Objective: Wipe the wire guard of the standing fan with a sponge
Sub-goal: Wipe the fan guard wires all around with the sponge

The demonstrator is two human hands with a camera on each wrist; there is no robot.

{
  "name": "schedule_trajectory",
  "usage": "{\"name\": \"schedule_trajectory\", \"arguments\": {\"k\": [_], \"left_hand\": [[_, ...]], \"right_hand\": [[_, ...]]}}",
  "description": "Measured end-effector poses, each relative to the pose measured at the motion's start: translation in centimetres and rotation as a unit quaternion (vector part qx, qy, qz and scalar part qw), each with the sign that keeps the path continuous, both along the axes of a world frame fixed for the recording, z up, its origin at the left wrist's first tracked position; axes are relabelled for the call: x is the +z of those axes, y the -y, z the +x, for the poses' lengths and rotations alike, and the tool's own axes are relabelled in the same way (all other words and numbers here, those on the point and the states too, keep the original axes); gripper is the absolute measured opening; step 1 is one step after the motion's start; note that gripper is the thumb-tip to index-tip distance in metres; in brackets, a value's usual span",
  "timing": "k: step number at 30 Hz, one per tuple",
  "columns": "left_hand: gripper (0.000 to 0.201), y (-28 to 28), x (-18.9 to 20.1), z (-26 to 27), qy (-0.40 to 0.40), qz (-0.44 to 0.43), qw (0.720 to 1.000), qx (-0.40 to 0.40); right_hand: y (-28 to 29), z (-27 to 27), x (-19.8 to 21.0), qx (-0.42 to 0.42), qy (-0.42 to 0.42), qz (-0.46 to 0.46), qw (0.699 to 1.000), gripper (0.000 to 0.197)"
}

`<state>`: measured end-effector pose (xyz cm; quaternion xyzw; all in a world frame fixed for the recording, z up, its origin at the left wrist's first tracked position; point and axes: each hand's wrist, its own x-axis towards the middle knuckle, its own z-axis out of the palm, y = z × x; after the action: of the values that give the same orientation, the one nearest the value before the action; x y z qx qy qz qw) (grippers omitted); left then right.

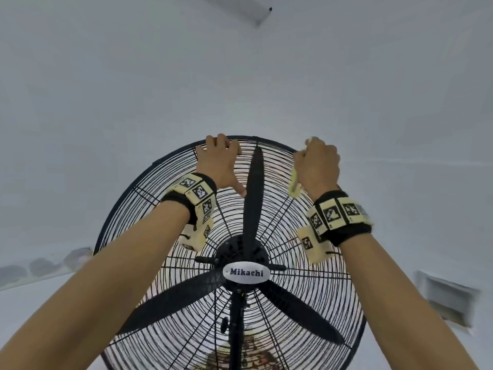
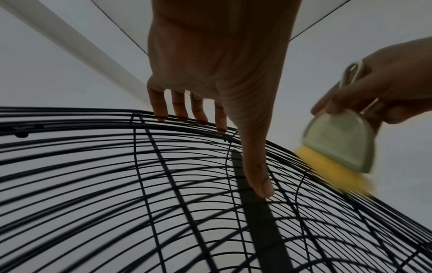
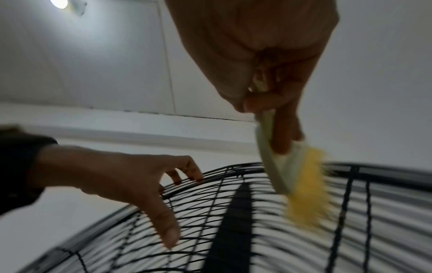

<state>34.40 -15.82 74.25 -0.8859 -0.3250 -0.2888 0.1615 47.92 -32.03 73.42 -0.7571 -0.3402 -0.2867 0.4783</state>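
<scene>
The black standing fan fills the lower head view, and its wire guard [image 1: 306, 303] curves over three black blades [image 1: 253, 188]. My left hand [image 1: 218, 161] lies spread on the guard's top. Its fingertips [image 2: 180, 114] touch the wires by the rim and the thumb [image 2: 257, 175] stretches down along them. My right hand [image 1: 317, 166] grips the pale green handle of a yellow sponge [image 2: 332, 171] and presses it on the upper right wires [image 3: 350, 194]. In the right wrist view the sponge [image 3: 306, 195] is blurred.
A white oval label [image 1: 246, 272] marks the fan's hub, and the black pole [image 1: 236, 329] runs down below it. White wall and ceiling lie behind, with a vent [image 1: 448, 297] at the right and a ceiling light [image 3: 58, 3].
</scene>
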Motion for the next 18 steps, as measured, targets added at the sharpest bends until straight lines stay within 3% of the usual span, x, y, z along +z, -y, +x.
{"name": "schedule_trajectory", "arguments": {"k": [2, 7, 9, 11, 13, 15, 18], "left_hand": [[0.117, 0.1, 0.1, 0.1, -0.004, 0.001, 1.000, 0.000], [0.112, 0.2, -0.2, 0.3, 0.007, 0.018, 1.000, -0.010], [0.112, 0.1, -0.2, 0.1, 0.004, 0.014, 1.000, -0.011], [0.112, 0.2, -0.2, -0.1, 0.003, 0.011, 1.000, -0.011], [0.112, 0.5, -0.1, -0.1, 0.001, 0.011, 1.000, -0.010], [0.111, 0.7, -0.1, 0.2, 0.001, 0.013, 1.000, -0.012], [0.113, 0.7, -0.3, 0.4, 0.006, 0.023, 1.000, -0.012]], "right_hand": [[0.4, -0.1, 0.4, -0.016, 0.013, -0.018, 1.000, 0.027], [-1.5, -1.9, 0.4, 0.162, 0.049, 0.038, 0.985, 0.036], [-1.4, -1.3, -0.1, 0.119, 0.024, 0.059, 0.991, 0.037], [-0.3, 0.2, -0.6, 0.013, -0.006, 0.033, 0.999, 0.035], [1.1, 1.3, -0.7, -0.020, -0.022, 0.017, 0.999, 0.032], [1.1, 1.4, 0.5, 0.021, -0.016, 0.045, 0.999, 0.031], [-0.5, 0.5, 2.9, 0.153, -0.027, 0.125, 0.980, 0.021]]}}
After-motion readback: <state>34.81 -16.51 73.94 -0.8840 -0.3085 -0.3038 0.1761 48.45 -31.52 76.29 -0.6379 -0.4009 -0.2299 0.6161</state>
